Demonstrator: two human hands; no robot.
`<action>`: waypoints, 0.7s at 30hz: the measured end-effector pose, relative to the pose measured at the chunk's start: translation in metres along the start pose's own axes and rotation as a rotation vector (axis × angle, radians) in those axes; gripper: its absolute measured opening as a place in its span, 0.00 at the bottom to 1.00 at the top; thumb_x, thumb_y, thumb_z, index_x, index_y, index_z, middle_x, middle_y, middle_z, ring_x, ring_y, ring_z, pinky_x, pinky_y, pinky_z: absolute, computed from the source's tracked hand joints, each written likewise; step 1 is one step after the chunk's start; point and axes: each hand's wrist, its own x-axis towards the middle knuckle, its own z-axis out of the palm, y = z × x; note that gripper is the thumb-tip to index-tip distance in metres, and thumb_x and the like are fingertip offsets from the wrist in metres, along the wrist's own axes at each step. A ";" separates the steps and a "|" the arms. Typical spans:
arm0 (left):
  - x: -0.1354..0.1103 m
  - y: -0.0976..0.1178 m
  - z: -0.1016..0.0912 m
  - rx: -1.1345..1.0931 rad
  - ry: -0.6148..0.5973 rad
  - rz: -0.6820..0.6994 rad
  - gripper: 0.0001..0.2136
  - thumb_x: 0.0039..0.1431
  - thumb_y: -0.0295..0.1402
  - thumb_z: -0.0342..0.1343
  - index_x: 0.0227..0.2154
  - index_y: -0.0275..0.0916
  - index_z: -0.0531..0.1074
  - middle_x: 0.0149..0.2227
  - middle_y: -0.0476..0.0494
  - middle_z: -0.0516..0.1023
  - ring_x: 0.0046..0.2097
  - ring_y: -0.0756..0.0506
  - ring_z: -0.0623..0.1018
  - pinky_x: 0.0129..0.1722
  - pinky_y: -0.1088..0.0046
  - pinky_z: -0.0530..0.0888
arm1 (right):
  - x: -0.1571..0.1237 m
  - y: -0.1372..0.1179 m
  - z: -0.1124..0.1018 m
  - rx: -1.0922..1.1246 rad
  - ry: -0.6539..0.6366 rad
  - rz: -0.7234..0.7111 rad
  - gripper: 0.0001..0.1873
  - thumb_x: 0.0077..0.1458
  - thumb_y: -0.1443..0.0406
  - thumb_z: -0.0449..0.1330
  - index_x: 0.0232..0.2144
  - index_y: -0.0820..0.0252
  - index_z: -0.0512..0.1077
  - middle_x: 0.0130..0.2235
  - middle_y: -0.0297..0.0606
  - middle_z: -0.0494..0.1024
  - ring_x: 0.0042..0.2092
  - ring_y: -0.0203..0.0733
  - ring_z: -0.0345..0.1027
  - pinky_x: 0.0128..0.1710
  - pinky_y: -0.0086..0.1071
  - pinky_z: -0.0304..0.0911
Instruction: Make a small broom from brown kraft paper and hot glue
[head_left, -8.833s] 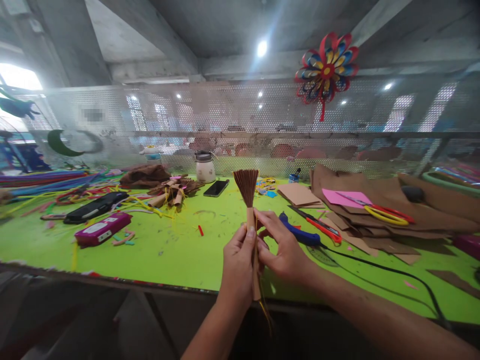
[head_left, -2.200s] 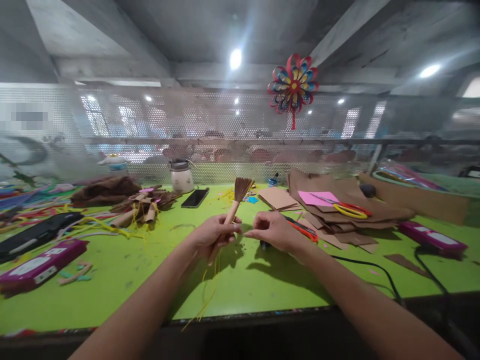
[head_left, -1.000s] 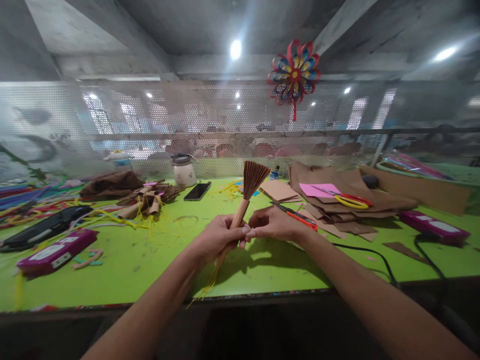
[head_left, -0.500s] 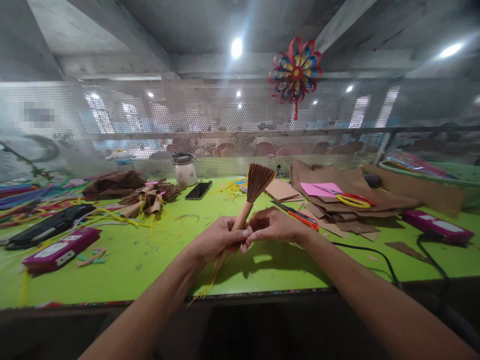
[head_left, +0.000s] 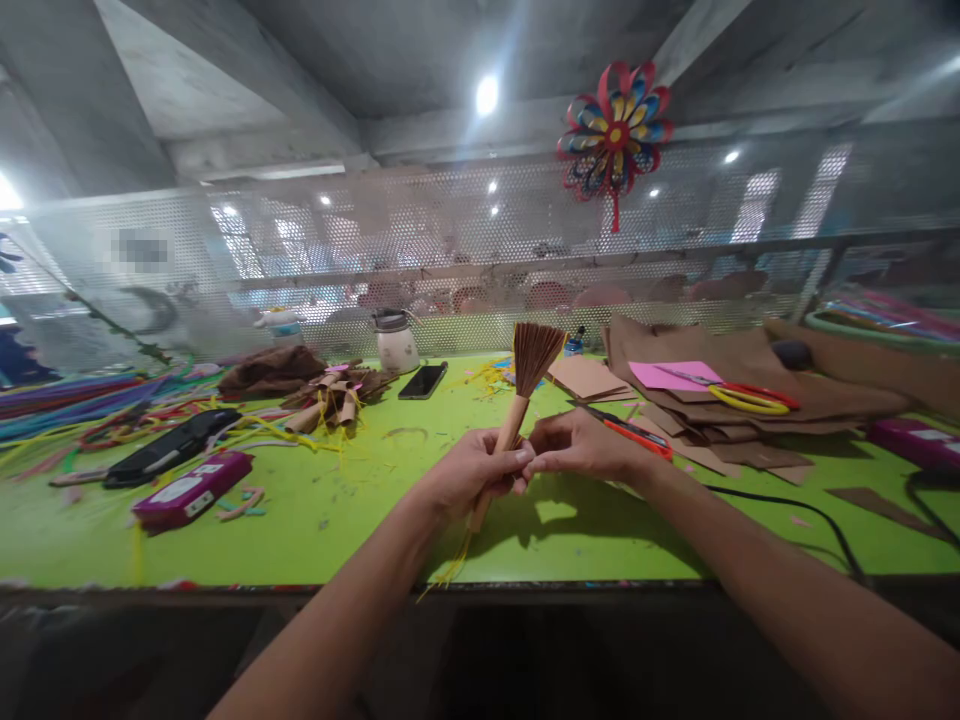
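My left hand [head_left: 472, 477] is wrapped round the tan rolled stem of a small brown paper brush [head_left: 531, 362]. Its fringed dark-brown head fans out up and to the right, and thin yellow strands [head_left: 450, 572] trail from the stem's lower end. My right hand [head_left: 581, 447] is closed in a pinch against the stem, just right of my left thumb. Both hands hover over the lime-green table [head_left: 337, 520].
Brown paper sheets [head_left: 750, 400] with a pink sheet and yellow-handled scissors [head_left: 739, 397] lie at the right. An orange cutter [head_left: 630, 433], black cable [head_left: 810, 520], phone [head_left: 424, 380], white jar [head_left: 396, 343], finished brown rolls [head_left: 334, 395], purple boxes [head_left: 191, 488] and coloured strips surround them. Perforated mesh backs the table.
The brush has stayed in both hands, tilted right; the view has shifted slightly so hands and brush sit a little further right. Earlier the brush was held upright and nearer.
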 end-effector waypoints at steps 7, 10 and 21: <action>0.000 0.002 -0.002 -0.031 -0.059 -0.014 0.17 0.45 0.41 0.67 0.30 0.32 0.72 0.27 0.44 0.75 0.24 0.53 0.73 0.17 0.82 0.59 | -0.001 0.002 0.000 0.005 0.004 0.001 0.16 0.45 0.56 0.66 0.28 0.64 0.73 0.28 0.37 0.77 0.31 0.37 0.68 0.31 0.29 0.60; 0.001 -0.001 -0.004 0.024 -0.059 -0.026 0.17 0.45 0.41 0.66 0.29 0.32 0.72 0.25 0.44 0.75 0.23 0.53 0.72 0.16 0.81 0.57 | -0.002 0.003 0.000 -0.021 -0.021 0.007 0.16 0.45 0.56 0.66 0.29 0.64 0.74 0.29 0.37 0.77 0.31 0.37 0.68 0.31 0.30 0.61; 0.000 0.002 -0.001 0.125 -0.025 -0.001 0.17 0.45 0.43 0.65 0.26 0.33 0.70 0.22 0.48 0.73 0.22 0.54 0.71 0.18 0.81 0.58 | -0.001 0.002 0.000 -0.112 0.030 0.008 0.17 0.45 0.54 0.66 0.28 0.64 0.74 0.27 0.35 0.75 0.29 0.35 0.65 0.29 0.28 0.59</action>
